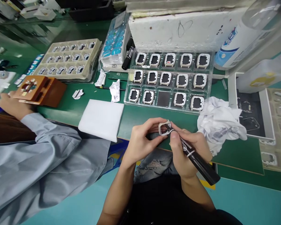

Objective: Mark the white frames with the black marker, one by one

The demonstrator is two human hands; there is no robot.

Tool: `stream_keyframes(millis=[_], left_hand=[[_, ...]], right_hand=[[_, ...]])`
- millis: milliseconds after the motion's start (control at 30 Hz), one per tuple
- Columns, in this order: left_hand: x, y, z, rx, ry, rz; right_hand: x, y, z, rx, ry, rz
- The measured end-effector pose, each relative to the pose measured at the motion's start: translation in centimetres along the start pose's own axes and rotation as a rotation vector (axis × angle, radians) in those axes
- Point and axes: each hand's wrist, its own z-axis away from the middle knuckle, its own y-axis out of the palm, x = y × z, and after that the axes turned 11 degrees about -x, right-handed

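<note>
My left hand (144, 137) pinches a small white square frame part (164, 128) above the front edge of the green table. My right hand (187, 150) grips a black marker pen (196, 159), its tip touching the frame part. Just beyond lies a clear plastic tray (213, 82) holding several identical white frame parts (182, 80), with one pocket (163, 98) empty.
A white foam pad (101, 118) lies left of my hands and a crumpled white cloth (221, 123) to the right. A co-worker's grey sleeve (42, 156) and a brown wooden fixture (41, 90) are at left. A beige tray (69, 59) of parts sits farther back.
</note>
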Motion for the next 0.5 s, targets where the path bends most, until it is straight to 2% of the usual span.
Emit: stream_keyframes(millis=[167, 400, 500], left_hand=[[0.0, 0.1, 0.0, -0.003, 0.009, -0.058], [-0.1, 0.2, 0.0, -0.015, 0.026, -0.093], [-0.1, 0.2, 0.0, -0.014, 0.023, -0.099]], right_hand=[[0.0, 0.1, -0.2, -0.001, -0.002, 0.033], [0.4, 0.4, -0.8, 0.077, -0.135, 0.071], [0.5, 0.5, -1.0, 0.067, -0.137, 0.069]])
